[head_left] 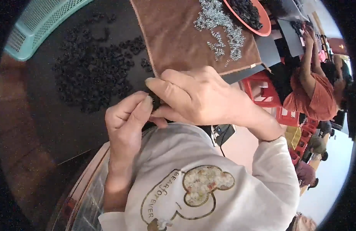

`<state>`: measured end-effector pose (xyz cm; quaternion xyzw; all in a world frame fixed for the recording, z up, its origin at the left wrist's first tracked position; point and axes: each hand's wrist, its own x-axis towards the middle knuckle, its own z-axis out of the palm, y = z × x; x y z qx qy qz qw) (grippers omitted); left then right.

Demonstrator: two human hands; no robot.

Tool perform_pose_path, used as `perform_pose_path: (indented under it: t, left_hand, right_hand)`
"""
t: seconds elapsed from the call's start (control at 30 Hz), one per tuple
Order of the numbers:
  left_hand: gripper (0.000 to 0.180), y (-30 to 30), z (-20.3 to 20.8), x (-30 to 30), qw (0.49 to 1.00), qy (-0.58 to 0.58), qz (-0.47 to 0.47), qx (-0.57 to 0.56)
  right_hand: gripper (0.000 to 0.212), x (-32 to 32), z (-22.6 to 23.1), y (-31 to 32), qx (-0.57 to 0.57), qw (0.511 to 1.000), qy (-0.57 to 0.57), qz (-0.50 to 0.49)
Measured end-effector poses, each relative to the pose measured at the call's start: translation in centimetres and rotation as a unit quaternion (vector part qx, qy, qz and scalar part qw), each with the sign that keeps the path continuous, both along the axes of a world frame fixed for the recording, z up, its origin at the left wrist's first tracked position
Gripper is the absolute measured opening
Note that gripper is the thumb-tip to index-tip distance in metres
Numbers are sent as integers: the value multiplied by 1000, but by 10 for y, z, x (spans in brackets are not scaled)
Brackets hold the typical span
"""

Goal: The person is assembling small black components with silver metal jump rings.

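Observation:
My left hand point(128, 119) and my right hand point(203, 96) meet at the table's near edge, in front of my chest. Their fingertips pinch together around a small black piece point(155, 102), mostly hidden by the fingers. Just beyond my left hand spreads a heap of small black pieces point(93, 73) on the dark tabletop. Farther off, a pile of small silvery coil springs point(228, 32) lies on a brown cloth point(174, 36), whose near edge reaches my right hand.
A green plastic basket point(39, 27) stands at the far left. An orange-red bowl point(264, 23) of black pieces sits at the far right of the cloth. Red plastic crates point(262, 90) stand to the right, near a person in an orange-red top point(316, 92) and others farther off.

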<state>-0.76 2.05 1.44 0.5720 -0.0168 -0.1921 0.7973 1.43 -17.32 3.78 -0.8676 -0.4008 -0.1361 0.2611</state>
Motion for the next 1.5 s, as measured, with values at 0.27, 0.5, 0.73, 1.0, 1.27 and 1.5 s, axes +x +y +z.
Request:
perform_pose_path:
  t: [0.27, 0.5, 0.73, 1.0, 1.27, 1.5]
  left_hand:
    - [31, -2, 4, -4, 1000, -11, -20, 18]
    - [31, 1, -1, -5, 999, -31, -10, 32]
    - [30, 0, -1, -4, 999, -42, -13, 28]
    - [28, 2, -1, -4, 997, -60, -24, 34]
    - [26, 2, -1, -5, 995, -70, -35, 61]
    - [23, 5, -5, -4, 985, -133, -49, 99]
  right_hand:
    - [37, -4, 3, -18, 38, 998, -36, -34]
    - [24, 26, 25, -107, 75, 957, -46, -276]
    - [41, 63, 8, -202, -98, 892, -2, -442]
    - [31, 73, -11, -216, -64, 902, -35, -425]
    - [28, 77, 4, -178, -103, 900, -50, -421]
    - [22, 72, 15, -45, -39, 992, -14, -123]
